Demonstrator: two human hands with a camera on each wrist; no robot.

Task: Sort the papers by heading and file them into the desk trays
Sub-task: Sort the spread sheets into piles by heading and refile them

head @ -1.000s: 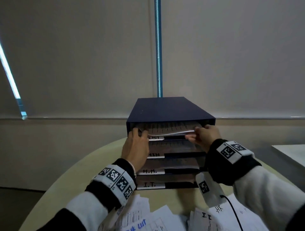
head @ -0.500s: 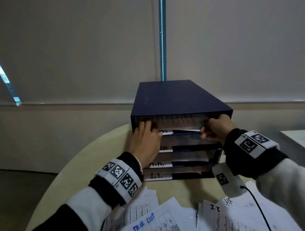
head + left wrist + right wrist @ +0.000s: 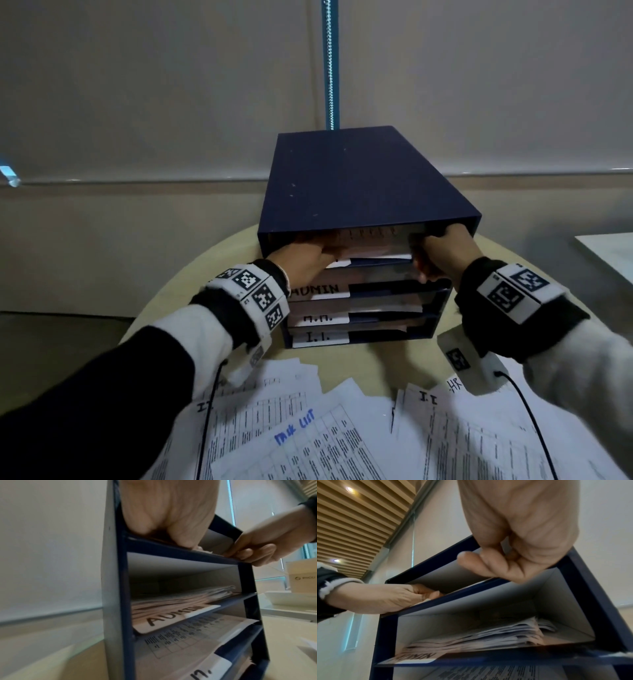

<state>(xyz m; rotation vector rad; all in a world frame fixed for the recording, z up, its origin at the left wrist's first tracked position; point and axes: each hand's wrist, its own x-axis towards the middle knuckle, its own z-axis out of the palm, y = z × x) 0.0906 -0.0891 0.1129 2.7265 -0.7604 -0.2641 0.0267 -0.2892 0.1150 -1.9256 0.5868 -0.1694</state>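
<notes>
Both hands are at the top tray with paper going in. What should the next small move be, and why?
Probably push the sheets fully in: their white front edge still overhangs the top tray of the organizer, with the left hand and right hand at its two corners. Then release and return to the loose papers.

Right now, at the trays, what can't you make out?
- Top tray label: head view, mostly covered by the left hand.
- Left fingers: inside the top slot, hidden in all views.
- Sheet being filed: head view, heading too dim to read.
- Loose papers on the table: head view, cut off by the bottom edge.
</notes>
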